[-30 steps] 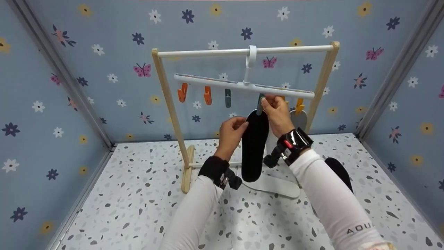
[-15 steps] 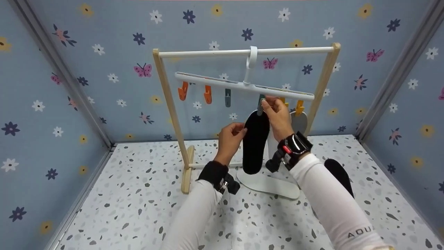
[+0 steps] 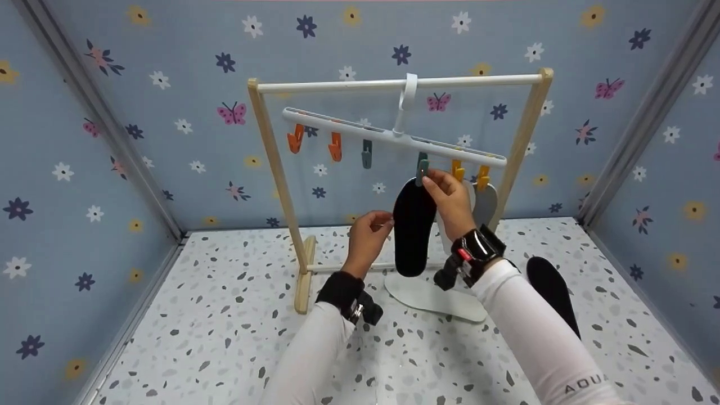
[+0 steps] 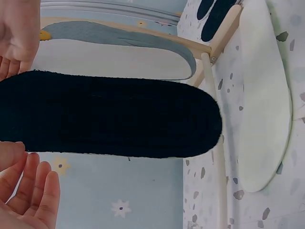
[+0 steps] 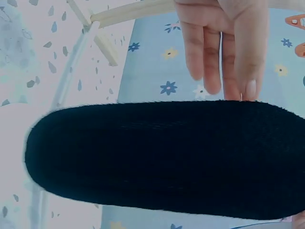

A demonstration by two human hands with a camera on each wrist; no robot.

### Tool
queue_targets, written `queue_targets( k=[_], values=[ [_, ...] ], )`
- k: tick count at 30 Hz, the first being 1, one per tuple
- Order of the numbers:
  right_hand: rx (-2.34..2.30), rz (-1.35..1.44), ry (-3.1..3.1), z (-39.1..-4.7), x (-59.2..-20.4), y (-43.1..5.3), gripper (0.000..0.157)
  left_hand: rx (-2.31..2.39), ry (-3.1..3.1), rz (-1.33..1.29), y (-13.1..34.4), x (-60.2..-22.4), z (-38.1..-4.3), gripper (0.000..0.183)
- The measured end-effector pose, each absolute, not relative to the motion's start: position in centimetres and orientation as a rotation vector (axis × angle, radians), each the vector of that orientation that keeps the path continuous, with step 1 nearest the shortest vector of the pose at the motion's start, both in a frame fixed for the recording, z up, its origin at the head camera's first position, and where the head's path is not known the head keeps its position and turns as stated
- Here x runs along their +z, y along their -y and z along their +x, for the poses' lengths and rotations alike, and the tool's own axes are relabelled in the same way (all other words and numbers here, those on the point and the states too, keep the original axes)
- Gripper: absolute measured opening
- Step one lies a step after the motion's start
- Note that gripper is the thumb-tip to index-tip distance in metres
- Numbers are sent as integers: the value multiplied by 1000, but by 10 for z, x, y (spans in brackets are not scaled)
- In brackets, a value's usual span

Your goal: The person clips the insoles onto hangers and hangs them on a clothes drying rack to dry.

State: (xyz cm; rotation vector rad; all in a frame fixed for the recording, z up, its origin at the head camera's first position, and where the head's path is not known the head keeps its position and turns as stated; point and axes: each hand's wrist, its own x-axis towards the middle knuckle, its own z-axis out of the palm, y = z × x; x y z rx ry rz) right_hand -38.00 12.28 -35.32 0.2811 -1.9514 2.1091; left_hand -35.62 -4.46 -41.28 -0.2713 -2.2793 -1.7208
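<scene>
Black insole (image 3: 413, 236) hung approx. upright, R of the hanger's midpoint, w/ a green clip (image 3: 422, 163) overlapping its top edge. Rounded bottom end hung free.

L hand (image 3: 367, 242) was at the insole's L edge: thumb & forefinger narrow, tips pinching that edge, other fingers loose. R hand (image 3: 450, 202) was up top: thumb & fingers closed narrow on the green clip's lower part; couldn't tell if they also caught the insole's top edge.

White hanger (image 3: 337, 128) hooked over the top bar (image 3: 326, 86), tilted, R end lower. L of the hands it bore another green clip (image 3: 367, 154) & 2 orange clips (image 3: 335, 147), spaced apart, w/ open room below all 3. R side was tighter: 2 yellow clips (image 3: 457, 170) just beside R hand, grey insole (image 3: 485, 205) under the outer 1, & white insole (image 4: 114, 59) next to it, partly hidden in head view.

Wooden L post (image 3: 278, 180) stood well apart from L hand, wide gap btwn. Below, pale insole (image 3: 436, 298) lay flat on the floor (image 3: 214, 337), nr the stand's low crossbar (image 3: 332, 267); 2nd black insole (image 3: 554, 289) lay by R forearm, partly covered. Flowered walls (image 3: 169, 34) bounded the back & both sides.
</scene>
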Motion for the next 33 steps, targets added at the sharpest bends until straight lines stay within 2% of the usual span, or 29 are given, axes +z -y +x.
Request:
queue_targets(
  k=[11, 19, 27, 33],
  values=[
    [2120, 68, 2006, -380, -389, -136, 35, -1757, 2262, -267, 50, -433, -341, 19],
    [2121, 20, 1999, -373, -415, -145, 36, -1865, 2261, -307, 51, -446, -327, 22],
    [2146, -10, 1931, -368, -441, -156, 32, -1875, 2269, -297, 55, -426, -294, 20],
    [2215, -63, 1918, -356, -455, -169, 35, -1933, 2271, -280, 71, -429, -279, 21]
  ],
)
